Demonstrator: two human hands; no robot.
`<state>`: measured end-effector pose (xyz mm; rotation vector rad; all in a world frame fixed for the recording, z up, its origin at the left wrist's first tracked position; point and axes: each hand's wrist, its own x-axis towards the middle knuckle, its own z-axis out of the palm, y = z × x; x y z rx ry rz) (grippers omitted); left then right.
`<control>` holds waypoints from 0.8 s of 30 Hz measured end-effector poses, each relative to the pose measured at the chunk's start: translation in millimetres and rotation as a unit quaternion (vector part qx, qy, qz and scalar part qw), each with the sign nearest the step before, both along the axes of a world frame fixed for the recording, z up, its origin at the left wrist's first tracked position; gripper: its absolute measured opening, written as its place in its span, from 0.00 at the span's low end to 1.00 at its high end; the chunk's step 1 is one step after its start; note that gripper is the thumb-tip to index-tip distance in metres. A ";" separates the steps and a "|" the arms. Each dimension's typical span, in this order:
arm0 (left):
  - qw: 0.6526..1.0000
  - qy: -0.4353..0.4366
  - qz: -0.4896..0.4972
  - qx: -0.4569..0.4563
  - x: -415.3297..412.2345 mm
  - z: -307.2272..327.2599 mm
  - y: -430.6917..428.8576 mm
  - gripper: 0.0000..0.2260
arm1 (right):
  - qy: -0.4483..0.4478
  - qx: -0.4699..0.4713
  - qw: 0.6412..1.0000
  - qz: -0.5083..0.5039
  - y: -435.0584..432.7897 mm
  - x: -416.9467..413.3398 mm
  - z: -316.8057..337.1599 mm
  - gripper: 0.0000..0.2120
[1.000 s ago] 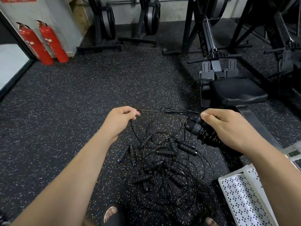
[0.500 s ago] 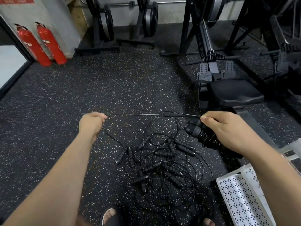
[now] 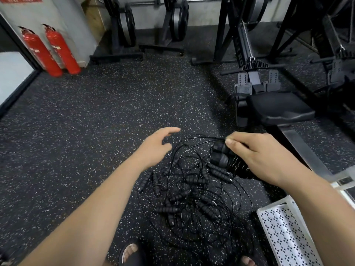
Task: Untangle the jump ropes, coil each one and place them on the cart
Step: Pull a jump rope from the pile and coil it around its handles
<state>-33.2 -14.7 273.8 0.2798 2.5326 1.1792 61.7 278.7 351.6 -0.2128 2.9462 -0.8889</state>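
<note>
A tangled heap of black jump ropes (image 3: 194, 196) with ribbed handles lies on the speckled rubber floor in front of my feet. My right hand (image 3: 259, 156) grips a pair of black handles (image 3: 222, 158) and pinches thin rope loops at its thumb and forefinger. The rope runs from there down into the heap. My left hand (image 3: 155, 146) hovers above the heap's left side with fingers spread and holds nothing. The white perforated cart (image 3: 284, 233) stands at the lower right, partly hidden by my right forearm.
A black rowing machine with seat (image 3: 280, 110) stands right of the heap. More black machines (image 3: 123, 29) line the back wall. Two red fire extinguishers (image 3: 51, 50) lean at the far left. My sandalled foot (image 3: 130, 254) is just below the ropes.
My left hand had pulled the rope out taut to the left. It has since let the rope go and swung back toward the right hand, fingers now spread.
</note>
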 end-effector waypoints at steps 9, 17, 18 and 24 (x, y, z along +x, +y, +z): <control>0.988 -0.101 -0.035 0.107 17.5 20.2 19.7 0.11 | 0.030 -0.009 0.998 -0.058 0.5 -1.8 -4.3 0.12; 0.981 -0.101 -0.063 0.153 4.4 32.1 -3.5 0.14 | 0.020 -0.025 0.997 -0.069 1.7 -0.1 -0.7 0.12; 0.982 -0.100 -0.055 0.153 1.9 31.6 -6.1 0.15 | 0.016 -0.022 0.997 -0.065 0.7 0.2 0.2 0.12; 0.977 -0.084 0.115 0.157 -18.6 2.8 -62.6 0.10 | 0.055 -0.022 0.991 -0.120 20.2 3.6 19.9 0.11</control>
